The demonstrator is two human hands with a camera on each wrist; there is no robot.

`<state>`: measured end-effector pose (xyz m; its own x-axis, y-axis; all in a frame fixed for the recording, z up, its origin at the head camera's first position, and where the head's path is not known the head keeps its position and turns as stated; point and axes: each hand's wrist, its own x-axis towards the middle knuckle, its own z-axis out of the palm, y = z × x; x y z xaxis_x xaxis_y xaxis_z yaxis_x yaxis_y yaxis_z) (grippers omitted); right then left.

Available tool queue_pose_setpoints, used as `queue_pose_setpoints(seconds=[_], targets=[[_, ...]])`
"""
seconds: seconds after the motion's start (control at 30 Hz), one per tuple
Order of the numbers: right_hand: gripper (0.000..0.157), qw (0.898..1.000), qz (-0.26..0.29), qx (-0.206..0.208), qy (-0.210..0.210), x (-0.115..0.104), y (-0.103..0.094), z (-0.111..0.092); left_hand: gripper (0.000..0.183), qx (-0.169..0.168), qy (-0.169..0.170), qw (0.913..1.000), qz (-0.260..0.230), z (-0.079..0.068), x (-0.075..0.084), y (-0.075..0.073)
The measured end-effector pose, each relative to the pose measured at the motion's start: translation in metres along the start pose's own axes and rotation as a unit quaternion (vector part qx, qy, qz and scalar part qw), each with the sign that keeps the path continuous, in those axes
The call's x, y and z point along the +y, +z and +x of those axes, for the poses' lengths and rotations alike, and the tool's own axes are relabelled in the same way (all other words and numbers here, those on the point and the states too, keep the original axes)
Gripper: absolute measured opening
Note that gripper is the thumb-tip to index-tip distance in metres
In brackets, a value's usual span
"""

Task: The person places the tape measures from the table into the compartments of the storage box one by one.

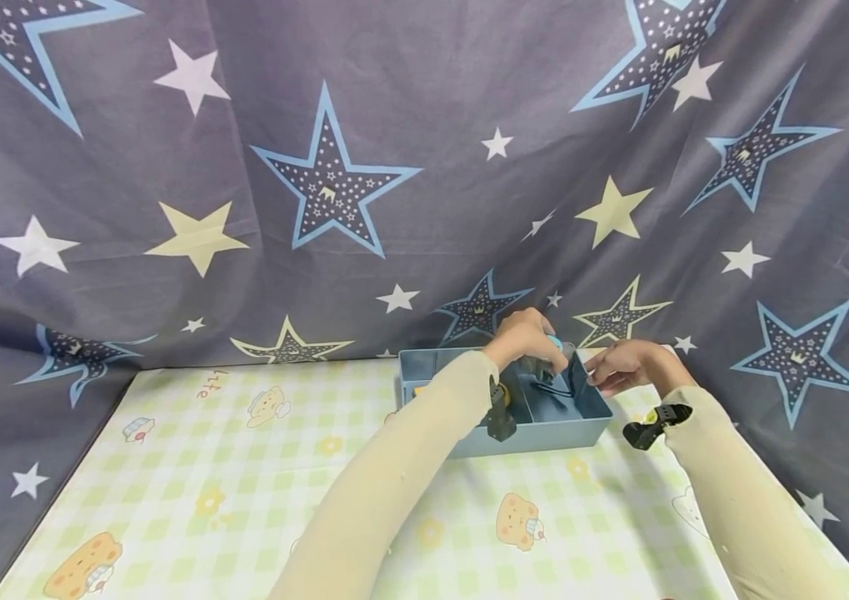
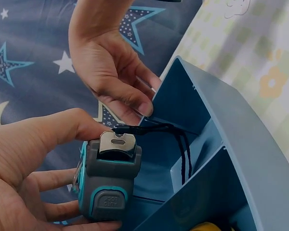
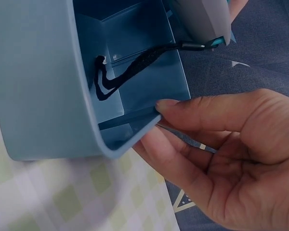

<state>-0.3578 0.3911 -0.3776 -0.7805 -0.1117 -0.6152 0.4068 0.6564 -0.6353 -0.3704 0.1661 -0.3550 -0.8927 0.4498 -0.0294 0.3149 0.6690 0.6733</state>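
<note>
My left hand (image 1: 531,337) grips a grey and teal tape measure (image 2: 111,178) above the right-hand compartment of a blue divided box (image 1: 529,435). From the tape measure a black wrist strap (image 3: 135,65) hangs down into that compartment. At the box's right end, my right hand (image 1: 622,367) pinches the rim, thumb on the inside and fingers outside, as the right wrist view shows. Something yellow (image 2: 206,226) lies in the neighbouring compartment, partly cut off in the left wrist view; its kind cannot be made out.
The box stands on a table with a green and white checked cloth (image 1: 244,475), near its back edge. Behind it and to the right hangs a dark star-patterned curtain (image 1: 439,208). Dividers split the box inside.
</note>
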Motion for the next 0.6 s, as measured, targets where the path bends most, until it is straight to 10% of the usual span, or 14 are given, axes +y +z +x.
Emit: queue_pose_setpoints(seconds=[0.6], targets=[[0.066,1.0,0.002,-0.007,0.003,-0.001,-0.0001,0.0005,0.056,0.006,-0.008,0.9999,0.0,0.0037,-0.005,0.0068]])
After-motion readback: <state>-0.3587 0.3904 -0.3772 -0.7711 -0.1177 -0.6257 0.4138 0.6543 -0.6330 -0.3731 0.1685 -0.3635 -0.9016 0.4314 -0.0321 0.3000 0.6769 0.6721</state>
